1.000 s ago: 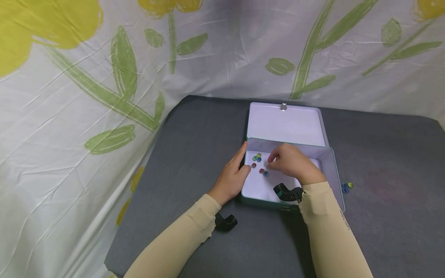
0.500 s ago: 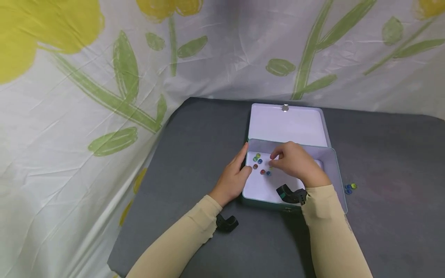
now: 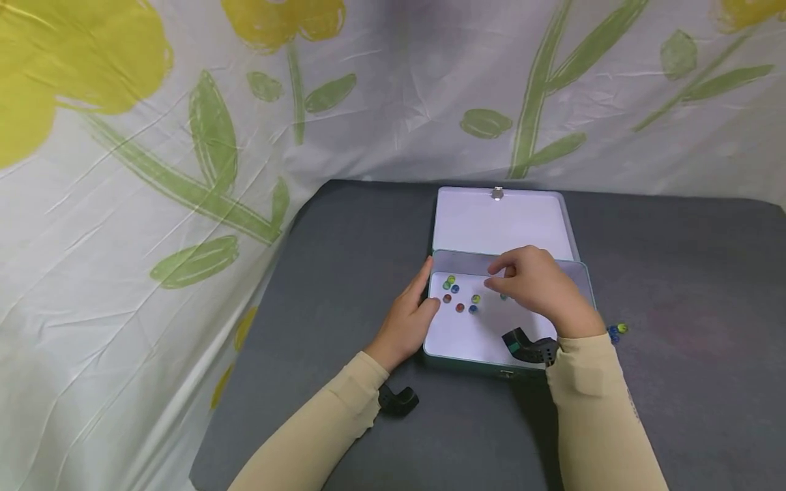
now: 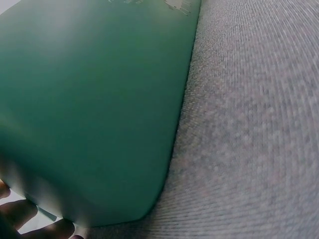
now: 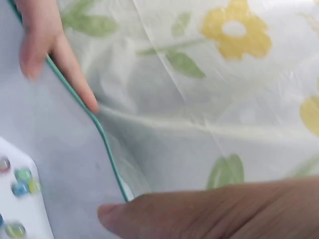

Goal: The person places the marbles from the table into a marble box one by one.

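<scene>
A green metal box (image 3: 454, 341) with a white inside stands on the table, its lid (image 3: 500, 221) laid back. My left hand (image 3: 405, 317) grips the box's left wall, thumb over the rim and fingers along the outside. In the left wrist view, the box's green side (image 4: 99, 114) and a few fingertips show. Several glass marbles lie on the box floor at the left, among them a red marble (image 3: 460, 307), a blue marble (image 3: 473, 309) and a yellow-green marble (image 3: 475, 299). Above them my right hand (image 3: 534, 283) hovers, thumb and forefinger apart; a green marble (image 3: 503, 296) shows beneath it.
Outside the box's right wall, a few blue and yellow marbles (image 3: 622, 328) lie on the dark grey table (image 3: 694, 286). A flower-printed white curtain (image 3: 393, 102) hangs behind the table and along its left side.
My right hand has shifted right, away from the marbles at the left. A yellow-green marble that was mostly hidden by its fingers now lies uncovered on the box floor. The left hand keeps its grip.
</scene>
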A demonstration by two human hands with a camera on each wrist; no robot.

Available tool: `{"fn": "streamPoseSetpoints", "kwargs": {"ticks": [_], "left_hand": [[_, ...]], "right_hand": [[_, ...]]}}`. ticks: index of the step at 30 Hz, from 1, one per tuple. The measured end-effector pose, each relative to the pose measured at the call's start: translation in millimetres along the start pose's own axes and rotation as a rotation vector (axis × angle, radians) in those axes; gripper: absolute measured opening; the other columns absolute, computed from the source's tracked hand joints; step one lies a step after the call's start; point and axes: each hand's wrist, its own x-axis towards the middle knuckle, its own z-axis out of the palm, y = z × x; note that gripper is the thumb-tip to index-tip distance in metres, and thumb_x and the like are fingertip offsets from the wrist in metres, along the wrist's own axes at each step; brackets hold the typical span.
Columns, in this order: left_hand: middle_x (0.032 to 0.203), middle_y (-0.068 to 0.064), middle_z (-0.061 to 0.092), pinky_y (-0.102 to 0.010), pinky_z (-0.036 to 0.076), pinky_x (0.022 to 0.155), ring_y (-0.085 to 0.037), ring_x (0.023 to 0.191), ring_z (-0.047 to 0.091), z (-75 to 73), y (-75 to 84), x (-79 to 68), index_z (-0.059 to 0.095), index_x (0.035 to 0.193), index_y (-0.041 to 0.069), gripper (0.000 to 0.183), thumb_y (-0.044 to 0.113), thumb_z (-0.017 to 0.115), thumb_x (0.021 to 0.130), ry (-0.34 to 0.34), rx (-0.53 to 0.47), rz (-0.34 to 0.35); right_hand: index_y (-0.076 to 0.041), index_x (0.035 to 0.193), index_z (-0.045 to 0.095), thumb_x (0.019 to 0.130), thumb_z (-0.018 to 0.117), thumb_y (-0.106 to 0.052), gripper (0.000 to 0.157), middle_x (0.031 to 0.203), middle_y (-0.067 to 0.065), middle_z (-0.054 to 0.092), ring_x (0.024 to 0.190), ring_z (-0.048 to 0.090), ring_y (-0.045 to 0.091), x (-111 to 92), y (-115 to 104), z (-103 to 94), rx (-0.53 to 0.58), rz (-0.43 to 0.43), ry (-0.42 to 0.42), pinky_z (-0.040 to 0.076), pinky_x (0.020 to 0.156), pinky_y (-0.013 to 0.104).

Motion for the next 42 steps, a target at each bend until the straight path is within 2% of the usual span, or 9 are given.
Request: {"fn": "streamPoseSetpoints", "kwargs": {"ticks": [7,10,16,22,28,34,42], "left_hand": [[0.171,0.021,0.019,-0.047,0.025,0.126,-0.005,0.157,0.019,1.9,1.9,0.6,0.018,0.17,0.033,0.07,0.02,0.044,0.106,0.0,0.003,0.014],[0.171,0.021,0.02,-0.045,0.024,0.127,-0.004,0.157,0.019,2.8,3.1,0.0,0.018,0.169,0.035,0.07,0.019,0.044,0.106,-0.001,-0.002,0.004],[0.171,0.019,0.021,-0.047,0.025,0.126,-0.006,0.157,0.019,2.9,0.5,-1.1,0.017,0.169,0.037,0.071,0.019,0.044,0.106,-0.005,-0.016,-0.007],[0.17,0.018,0.022,-0.047,0.026,0.126,-0.006,0.157,0.02,-3.8,-3.0,-3.2,0.02,0.169,0.035,0.071,0.018,0.045,0.106,0.035,-0.001,-0.004],[0.171,0.019,0.021,-0.047,0.025,0.126,-0.006,0.157,0.019,-1.2,-5.3,-0.9,0.02,0.169,0.035,0.07,0.02,0.045,0.106,0.025,0.014,-0.006],[0.17,0.019,0.022,-0.046,0.025,0.126,-0.005,0.157,0.021,1.8,-4.0,0.7,0.02,0.169,0.037,0.07,0.02,0.045,0.106,0.03,0.013,-0.005],[0.17,0.019,0.023,-0.046,0.026,0.126,-0.004,0.156,0.022,2.4,-0.1,1.0,0.02,0.168,0.039,0.07,0.02,0.045,0.106,0.027,0.009,-0.006]], "right_hand": [[0.001,0.117,0.077,0.096,0.074,-0.023,0.033,0.081,0.007,0.064,0.07,0.053,0.022,-12,20,-21.5,-0.01,0.043,0.02,0.044,0.065,0.036],[0.001,0.118,0.077,0.096,0.074,-0.024,0.033,0.081,0.006,0.063,0.07,0.052,0.021,-15,26,-26.8,-0.011,0.046,0.016,0.044,0.065,0.036],[0.0,0.118,0.076,0.096,0.074,-0.025,0.034,0.079,0.005,0.061,0.067,0.05,0.021,-21,34,-30.8,-0.018,0.047,0.025,0.042,0.062,0.036],[0.001,0.118,0.076,0.096,0.074,-0.024,0.033,0.072,0.003,0.057,0.066,0.047,0.02,-24,37,-30.5,-0.003,0.038,0.032,0.04,0.06,0.034],[0.0,0.121,0.076,0.099,0.072,-0.027,0.035,0.07,0.002,0.056,0.064,0.046,0.019,-37,49,-40.0,-0.022,0.081,0.067,0.039,0.058,0.034],[0.0,0.12,0.076,0.102,0.068,-0.028,0.034,0.067,0.003,0.051,0.061,0.044,0.018,-48,61,-48.9,-0.027,0.087,0.12,0.037,0.054,0.033],[0.001,0.125,0.073,0.106,0.061,-0.036,0.043,0.069,0.002,0.052,0.064,0.046,0.018,-62,80,-59.9,-0.025,0.136,0.156,0.039,0.057,0.033]]}}
